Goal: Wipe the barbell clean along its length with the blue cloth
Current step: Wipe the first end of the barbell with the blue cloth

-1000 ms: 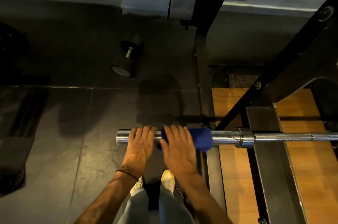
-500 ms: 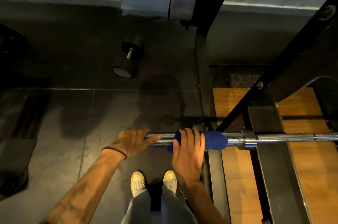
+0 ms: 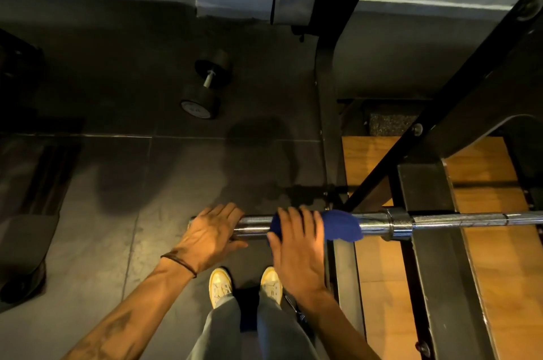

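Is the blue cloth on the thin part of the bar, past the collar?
No, the blue cloth wraps the thick sleeve of the barbell, left of the collar.

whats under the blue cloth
The barbell sleeve; the blue cloth wraps it, pressed by the right hand. The covered metal cannot be seen.
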Available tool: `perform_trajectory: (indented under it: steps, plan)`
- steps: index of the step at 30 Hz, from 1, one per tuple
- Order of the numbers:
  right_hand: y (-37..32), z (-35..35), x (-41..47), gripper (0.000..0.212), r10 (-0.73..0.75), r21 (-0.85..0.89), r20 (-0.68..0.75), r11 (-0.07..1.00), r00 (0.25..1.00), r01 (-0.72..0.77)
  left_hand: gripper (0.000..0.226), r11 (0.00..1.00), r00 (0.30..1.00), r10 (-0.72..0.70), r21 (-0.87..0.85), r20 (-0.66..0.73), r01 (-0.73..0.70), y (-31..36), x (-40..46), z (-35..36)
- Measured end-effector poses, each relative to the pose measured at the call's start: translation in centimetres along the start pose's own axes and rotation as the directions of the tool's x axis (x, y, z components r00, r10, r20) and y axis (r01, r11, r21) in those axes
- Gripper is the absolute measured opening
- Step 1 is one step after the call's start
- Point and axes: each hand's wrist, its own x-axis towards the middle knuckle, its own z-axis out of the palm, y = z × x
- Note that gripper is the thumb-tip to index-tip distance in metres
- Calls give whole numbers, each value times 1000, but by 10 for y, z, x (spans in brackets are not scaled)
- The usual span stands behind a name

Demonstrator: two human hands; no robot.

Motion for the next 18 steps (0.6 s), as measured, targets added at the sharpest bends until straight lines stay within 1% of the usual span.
perform_trajectory:
  steps: [1,2,3,4,5,6,7,8,9,10,11,12,13,14,15,16,17,18]
  plan:
    - [4,-4,1,59,-109,-16,20,994,994,109,56,1000,1000,-2,10,-28,2,3,-1,2]
    - [17,-7,4,59,-186,-17,19,982,982,187,55,1000,998,-7,25,-58,8,5,-2,3]
    - [33,-9,7,57,-215,6,14,977,977,214,54,999,995,-21,44,-93,25,8,-3,5]
    - [48,-11,8,56,-184,20,-18,983,983,184,53,997,992,-42,66,-123,50,12,-4,6]
    - [58,-13,6,55,-91,54,-42,994,995,93,51,993,986,-66,86,-153,80,17,-6,9]
    - [58,-13,3,53,40,100,-61,994,997,-33,49,988,979,-96,99,-180,115,22,-8,12]
    - [45,-9,0,51,166,136,-84,979,983,-153,47,983,972,-130,103,-196,152,26,-10,15]
    - [23,-5,-1,51,256,151,-103,959,961,-239,49,977,965,-166,102,-204,189,30,-11,18]
    - [-2,-3,-2,52,269,148,-84,956,959,-255,53,972,959,-191,100,-208,215,33,-13,21]
    - [-20,-1,-4,54,195,127,-41,974,980,-189,57,969,956,-201,97,-213,226,34,-15,22]
    - [-24,0,-5,56,60,94,-6,994,998,-59,58,970,955,-200,93,-219,224,34,-16,23]
    - [-14,-3,-2,55,-54,76,7,996,998,54,58,972,956,-196,89,-218,219,34,-17,23]
    - [5,-6,3,54,-107,70,-11,992,994,107,58,972,957,-194,87,-215,216,34,-17,22]
    - [26,-9,7,50,-93,87,-37,992,995,95,58,973,958,-192,84,-211,213,34,-17,22]
    - [43,-13,8,47,-3,119,-63,993,998,11,56,974,960,-190,79,-208,210,33,-17,22]
    - [52,-16,8,46,119,167,-64,980,991,-106,54,975,960,-190,71,-206,208,33,-17,23]
    - [48,-17,8,48,225,179,-53,961,973,-213,50,976,959,-191,67,-209,209,32,-17,24]
    - [32,-15,8,52,281,155,-35,949,959,-273,46,975,958,-193,70,-213,212,32,-17,24]
